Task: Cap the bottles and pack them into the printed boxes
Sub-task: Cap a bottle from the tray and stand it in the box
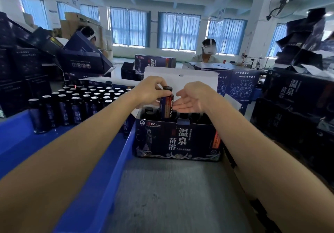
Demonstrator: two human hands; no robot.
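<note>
A dark printed box [178,140] stands open on the grey table, its white lid flap [180,78] raised behind. Several black-capped bottles [149,111] sit inside it. My left hand [151,90] grips a capped dark bottle [167,104] by its neck and cap, upright and partly lowered into the box. My right hand [193,97] hovers just to the right of that bottle, palm up with fingers straight, holding nothing. Several uncapped bottles [75,106] with silver rims stand in the blue tray [101,169] on the left.
Stacks of dark printed boxes [296,95] crowd the right side, and more folded boxes [23,64] pile up at the left. Two people wearing headsets sit across the table. Grey table surface [171,193] lies in front of the box.
</note>
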